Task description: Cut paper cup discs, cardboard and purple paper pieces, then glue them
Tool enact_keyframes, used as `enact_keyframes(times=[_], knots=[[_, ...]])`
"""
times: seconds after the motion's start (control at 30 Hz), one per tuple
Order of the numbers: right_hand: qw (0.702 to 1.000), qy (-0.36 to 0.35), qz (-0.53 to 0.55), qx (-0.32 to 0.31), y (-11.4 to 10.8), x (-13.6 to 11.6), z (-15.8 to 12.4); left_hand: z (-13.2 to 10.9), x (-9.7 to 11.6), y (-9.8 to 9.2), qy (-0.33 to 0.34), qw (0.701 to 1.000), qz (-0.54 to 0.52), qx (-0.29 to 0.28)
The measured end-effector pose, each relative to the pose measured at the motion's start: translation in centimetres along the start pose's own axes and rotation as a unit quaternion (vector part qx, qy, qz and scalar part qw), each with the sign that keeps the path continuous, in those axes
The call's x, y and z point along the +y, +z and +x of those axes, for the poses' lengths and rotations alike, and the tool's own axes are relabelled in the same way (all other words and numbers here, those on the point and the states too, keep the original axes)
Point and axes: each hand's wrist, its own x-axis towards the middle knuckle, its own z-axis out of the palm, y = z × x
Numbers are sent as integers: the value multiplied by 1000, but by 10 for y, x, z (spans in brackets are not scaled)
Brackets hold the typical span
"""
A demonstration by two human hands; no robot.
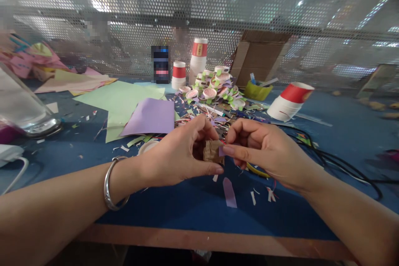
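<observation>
My left hand (183, 153) holds a small crumpled brown cardboard piece (212, 151) between thumb and fingers, above the front of the blue table. From the right, my right hand (254, 143) pinches a small purple paper piece (221, 151) against the cardboard's right side. A purple paper strip (230, 193) lies on the table just below both hands. Behind my left hand rests a purple sheet (152, 117) on light green paper (116, 99). Part of a white round object (149, 146) shows behind my left wrist.
Small decorated paper rounds (209, 93) are heaped beyond the hands, among scattered scraps. Red-and-white cups (199, 56) stand behind; a tilted cup stack (289, 100) sits right. Black cables (330, 156) cross the right side. A clear container (25, 104) stands left.
</observation>
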Motion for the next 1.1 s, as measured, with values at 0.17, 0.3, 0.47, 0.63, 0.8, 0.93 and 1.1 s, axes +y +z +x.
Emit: enact_keyframes(times=[0.17, 0.3, 0.47, 0.63, 0.8, 0.93, 1.1], knots=[[1000, 1, -5, -11, 1, 1, 2, 0, -1, 0, 4, 1000, 9, -4], [1000, -1, -11, -11, 2, 0, 2, 0, 0, 1, 2, 1000, 13, -3], [1000, -4, -10, -12, 3, -3, 1, -1, 0, 1, -2, 1000, 21, -6], [1000, -6, -16, -5, 1, -3, -1, 0, -1, 0, 5, 1000, 11, -7], [999, -28, -6, 35, 0, -2, -1, 2, -3, -3, 5, 999, -30, 12], [998, -41, -13, 45, -3, -1, -2, 3, -4, -5, 14, 999, -29, 25], [998, -38, -17, 42, -6, -2, -4, 5, -1, -6, -10, 994, -94, 57]])
